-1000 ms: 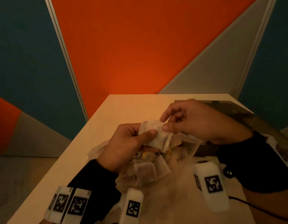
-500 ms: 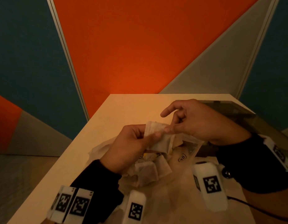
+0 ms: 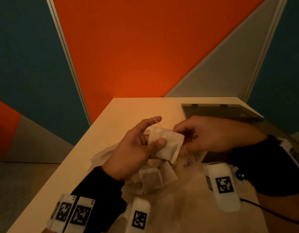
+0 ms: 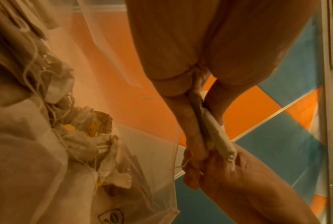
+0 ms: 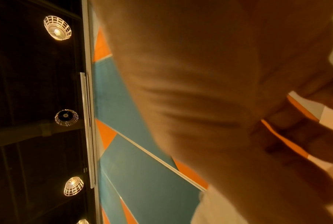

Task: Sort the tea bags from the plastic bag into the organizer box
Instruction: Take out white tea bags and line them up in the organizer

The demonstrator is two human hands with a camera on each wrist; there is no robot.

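A pale square tea bag [image 3: 169, 145] is held up over the table between both hands. My left hand [image 3: 159, 137] pinches it with the thumb on top, and its string loops over the straight index finger. My right hand [image 3: 182, 137] grips the bag's right edge with curled fingers. In the left wrist view the tea bag [image 4: 219, 136] shows edge-on between the left hand's [image 4: 202, 115] thumb and fingers. Below lies the clear plastic bag [image 3: 187, 190] with several tea bags [image 3: 150, 180] heaped in it. The organizer box [image 3: 217, 111] stands at the back right, partly hidden by my right arm.
The table's [image 3: 128, 108] left edge runs diagonally beside my left forearm, with floor beyond it. A black cable [image 3: 271, 214] crosses the near right corner. Orange and teal wall panels stand right behind the table. The right wrist view shows mostly my right palm [image 5: 200, 91].
My left index finger has straightened, with the string now over it. The tea bag has turned flatter. My right hand has shifted from the bag's top to its right edge.
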